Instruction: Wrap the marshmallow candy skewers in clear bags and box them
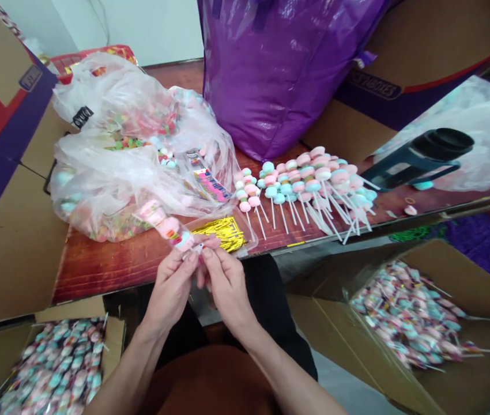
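Note:
A marshmallow skewer in a clear wrapper, with pink and pale blue pieces, points up and left over the table edge. My left hand pinches it near its lower end. Close against it, my right hand is closed at the same end, fingertips on the gathered wrapper; any small tie there is hidden by the fingers. Just beyond my hands lies an open clear packet of gold twist ties. Unwrapped marshmallow skewers lie in a row to the right, their white sticks toward me.
White plastic bags of sweets fill the left of the wooden table. Behind stands a large purple bag; a dark bottle leans at right. Wrapped skewers fill a box low right and another box low left.

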Demonstrator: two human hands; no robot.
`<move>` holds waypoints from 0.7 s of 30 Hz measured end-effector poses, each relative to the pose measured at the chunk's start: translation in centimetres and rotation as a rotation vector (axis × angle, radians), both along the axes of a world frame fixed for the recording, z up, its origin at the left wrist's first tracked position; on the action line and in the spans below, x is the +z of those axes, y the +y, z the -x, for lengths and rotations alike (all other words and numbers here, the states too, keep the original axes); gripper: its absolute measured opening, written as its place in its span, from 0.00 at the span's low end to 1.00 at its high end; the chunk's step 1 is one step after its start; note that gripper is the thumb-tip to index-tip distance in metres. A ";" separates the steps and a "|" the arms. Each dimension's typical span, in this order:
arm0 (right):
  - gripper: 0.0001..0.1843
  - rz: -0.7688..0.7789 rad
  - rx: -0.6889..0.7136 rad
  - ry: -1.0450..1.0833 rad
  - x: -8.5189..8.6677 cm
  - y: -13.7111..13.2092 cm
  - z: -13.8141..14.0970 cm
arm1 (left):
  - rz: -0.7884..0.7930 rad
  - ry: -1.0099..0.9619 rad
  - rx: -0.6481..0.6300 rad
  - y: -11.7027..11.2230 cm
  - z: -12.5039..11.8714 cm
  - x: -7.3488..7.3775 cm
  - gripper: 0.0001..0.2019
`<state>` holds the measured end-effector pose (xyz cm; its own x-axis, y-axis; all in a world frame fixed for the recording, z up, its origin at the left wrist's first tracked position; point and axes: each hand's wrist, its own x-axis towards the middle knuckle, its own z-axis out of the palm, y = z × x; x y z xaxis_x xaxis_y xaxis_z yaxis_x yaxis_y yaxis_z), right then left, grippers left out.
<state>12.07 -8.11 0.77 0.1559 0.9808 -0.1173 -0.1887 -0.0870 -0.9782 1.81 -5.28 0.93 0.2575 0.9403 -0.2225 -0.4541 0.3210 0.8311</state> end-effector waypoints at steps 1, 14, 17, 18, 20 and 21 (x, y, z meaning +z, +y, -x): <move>0.19 0.020 0.049 0.110 0.2 0.0 0.7 | -0.006 -0.024 -0.013 -0.2 0.9 0.1 0.14; 0.09 0.105 0.174 -1.240 0.5 2.7 -5.1 | -0.061 -0.035 0.021 0.6 2.8 -0.1 0.08; 0.08 0.250 0.238 -1.406 0.6 3.8 -6.4 | -0.045 -0.045 0.030 1.0 2.2 -1.0 0.10; 0.08 0.271 0.270 -1.438 0.7 4.0 -6.6 | -0.050 -0.042 0.046 1.1 2.0 -1.4 0.10; 0.09 0.292 0.291 -1.490 0.8 4.2 -6.7 | -0.069 -0.027 0.083 1.2 1.6 -2.0 0.11; 0.09 0.302 0.283 -1.511 0.8 4.3 -6.6 | -0.080 -0.016 0.097 1.2 1.4 -2.2 0.11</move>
<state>18.69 -3.83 1.60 0.1281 0.9675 -0.2181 0.9691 -0.1689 -0.1799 0.42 -4.05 -1.31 0.1678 0.9755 -0.1422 -0.4929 0.2080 0.8449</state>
